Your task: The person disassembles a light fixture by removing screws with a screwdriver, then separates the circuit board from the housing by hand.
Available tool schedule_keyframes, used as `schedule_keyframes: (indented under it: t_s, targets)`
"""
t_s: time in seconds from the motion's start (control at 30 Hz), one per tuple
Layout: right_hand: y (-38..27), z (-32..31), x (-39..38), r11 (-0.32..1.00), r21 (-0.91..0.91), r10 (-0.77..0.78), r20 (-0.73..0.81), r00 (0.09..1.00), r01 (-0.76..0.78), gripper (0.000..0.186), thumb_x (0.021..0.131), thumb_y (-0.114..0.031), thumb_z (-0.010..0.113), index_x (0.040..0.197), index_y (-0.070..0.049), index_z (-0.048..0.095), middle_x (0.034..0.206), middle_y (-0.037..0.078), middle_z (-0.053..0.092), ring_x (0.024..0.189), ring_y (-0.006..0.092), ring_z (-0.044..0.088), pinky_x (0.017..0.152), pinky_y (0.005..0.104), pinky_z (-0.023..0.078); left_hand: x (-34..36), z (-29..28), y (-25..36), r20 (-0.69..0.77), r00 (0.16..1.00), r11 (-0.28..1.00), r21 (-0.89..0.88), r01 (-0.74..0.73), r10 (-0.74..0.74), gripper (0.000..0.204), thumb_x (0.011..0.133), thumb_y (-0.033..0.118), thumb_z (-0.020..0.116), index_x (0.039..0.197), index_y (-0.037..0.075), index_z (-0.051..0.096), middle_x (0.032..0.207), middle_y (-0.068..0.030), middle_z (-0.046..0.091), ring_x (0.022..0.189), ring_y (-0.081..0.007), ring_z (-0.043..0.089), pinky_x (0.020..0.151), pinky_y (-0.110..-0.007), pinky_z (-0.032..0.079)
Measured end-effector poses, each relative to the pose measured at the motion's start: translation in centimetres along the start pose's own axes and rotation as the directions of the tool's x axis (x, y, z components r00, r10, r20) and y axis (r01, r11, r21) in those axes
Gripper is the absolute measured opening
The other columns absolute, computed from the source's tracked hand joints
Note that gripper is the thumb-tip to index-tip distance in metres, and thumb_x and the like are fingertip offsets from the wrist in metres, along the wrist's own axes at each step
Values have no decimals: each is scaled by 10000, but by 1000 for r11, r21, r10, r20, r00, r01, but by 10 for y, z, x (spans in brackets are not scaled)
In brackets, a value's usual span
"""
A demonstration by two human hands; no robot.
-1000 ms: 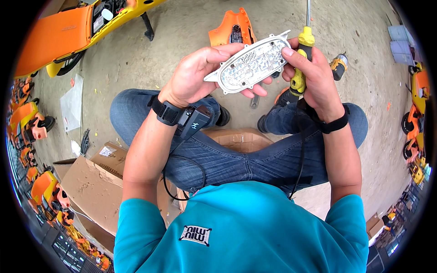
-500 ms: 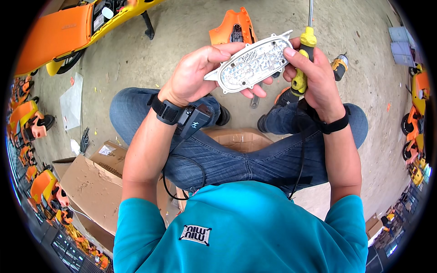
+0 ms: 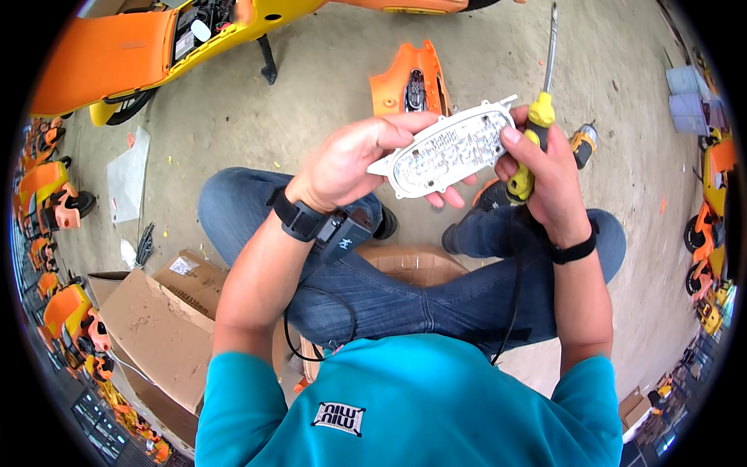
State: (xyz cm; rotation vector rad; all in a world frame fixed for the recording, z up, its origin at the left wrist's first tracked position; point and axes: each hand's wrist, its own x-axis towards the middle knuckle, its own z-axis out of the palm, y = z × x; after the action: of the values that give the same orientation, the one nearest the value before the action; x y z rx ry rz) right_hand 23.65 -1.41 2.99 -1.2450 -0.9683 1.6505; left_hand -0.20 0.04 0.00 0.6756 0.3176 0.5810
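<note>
White-rimmed oval module [image 3: 451,152] in both hands, above and ahead of the knees; screwdriver [image 3: 542,107] also in the right.
Left hand [image 3: 346,159]: half-curled around the module's left end, fingers passing under it with tips showing past the lower edge, thumb near the upper edge. Right hand [image 3: 554,173]: closed around the yellow-and-black screwdriver handle, shaft pointing away from the body, thumb on the module's right end. Containers: large brown cardboard box [image 3: 159,331] on the floor at left, a flap standing out, contents can't be told; second cardboard box [image 3: 412,263] between the legs, inside hidden; pale blue-and-lilac bins [image 3: 686,97] far right, too small to tell what's in them.
</note>
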Motion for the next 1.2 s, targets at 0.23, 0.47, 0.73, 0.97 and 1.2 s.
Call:
schedule_keyframes:
  t_s: [0.23, 0.47, 0.73, 0.97, 1.2]
  targets:
    - [-4, 0, -5, 999, -33, -34, -25, 999, 34, 299, 904, -211, 662, 1082, -10, 529, 799, 22, 553, 637, 76, 516, 578, 236, 440, -3, 6, 5, 28, 1000, 1000, -11, -1, 2, 652, 898, 264, 375, 1429, -106, 295, 1256, -337, 538, 1023, -425, 640, 887, -401, 524]
    - [-15, -3, -4, 964, -80, -256, -39, 966, 252, 439, 1032, -310, 437, 1326, 15, 416, 825, 30, 550, 647, 65, 497, 616, 213, 443, -6, 7, 6, -7, 997, 997, 25, -73, 74, 604, 909, 215, 356, 1425, -96, 314, 1252, -297, 557, 1020, -344, 650, 918, -399, 497]
    - [-7, 26, -26, 666, -652, -325, 184, 928, 363, 298, 755, 28, 688, 1020, -35, 568, 796, 50, 556, 639, 126, 511, 597, 256, 429, 3, 6, -4, -210, 960, 982, 55, -179, 187, 444, 1039, 261, 342, 1375, -21, 408, 1202, -169, 610, 1001, -250, 662, 844, -319, 534]
    - [15, 43, -21, 355, -760, -393, 407, 825, 545, 799, 782, -95, 741, 1472, -53, 341, 773, 95, 617, 667, 210, 634, 615, 304, 500, 9, 9, -11, -304, 939, 984, -12, -176, 164, 439, 1051, 264, 350, 1382, -21, 395, 1221, -176, 599, 1103, -232, 609, 896, -346, 520]
    - [28, 52, -26, 210, -796, -264, 513, 817, 568, 812, 826, -242, 696, 1480, 3, 283, 834, 99, 612, 657, 228, 624, 527, 332, 479, 11, 8, -13, -312, 934, 984, 14, -178, 173, 455, 1053, 247, 273, 1413, -21, 350, 1277, -190, 562, 1097, -255, 594, 928, -371, 489]
